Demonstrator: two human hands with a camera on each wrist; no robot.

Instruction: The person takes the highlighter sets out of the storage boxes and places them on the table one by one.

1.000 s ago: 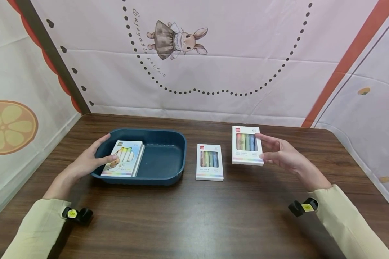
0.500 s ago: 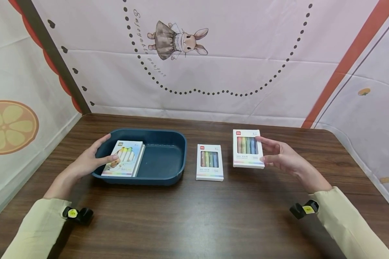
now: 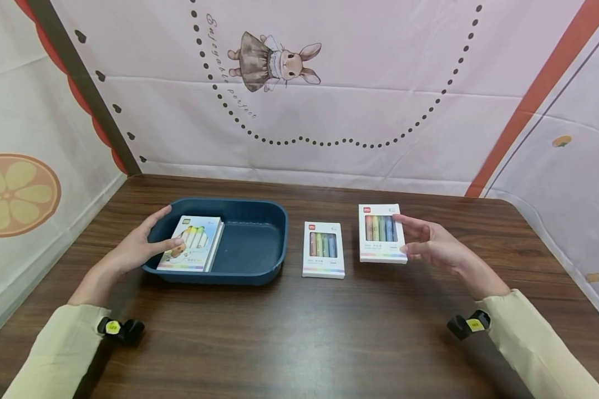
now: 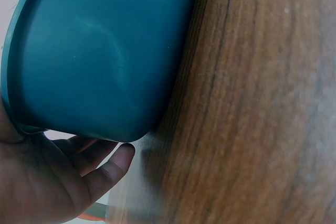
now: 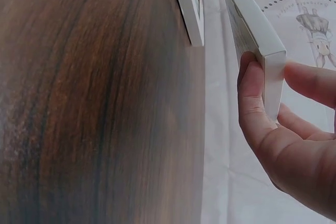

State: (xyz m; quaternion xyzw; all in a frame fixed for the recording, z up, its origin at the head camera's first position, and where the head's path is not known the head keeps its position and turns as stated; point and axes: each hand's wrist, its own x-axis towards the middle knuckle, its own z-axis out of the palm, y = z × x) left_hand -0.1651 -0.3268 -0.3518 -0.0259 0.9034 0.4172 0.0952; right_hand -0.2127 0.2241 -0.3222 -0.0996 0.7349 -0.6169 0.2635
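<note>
Plainly, the right hand [image 3: 434,242] pinches a white windowed crayon box [image 3: 382,252] by its side edge, between thumb and fingers, raised off the wood-grain tabletop [image 3: 299,343]. A red logo sits in its upper corner, with print beneath the window; both are too small to read. Between the hands, nearer the right, a matching crayon box [image 3: 323,268] lies flat, with the same red logo and a rainbow stripe.

The left hand [image 3: 140,246] grips the near end of a blue tray [image 3: 252,278], its thumb over the rim beside an illustrated marker box [image 3: 194,244], whose dark logo is blurred. Beyond both hands, script on the wall cloth [image 3: 359,61] reads "Enjoyable", next to a dressed rabbit [image 3: 274,62]. The yellow tags [image 3: 112,327] by the wrists are illegible.
</note>
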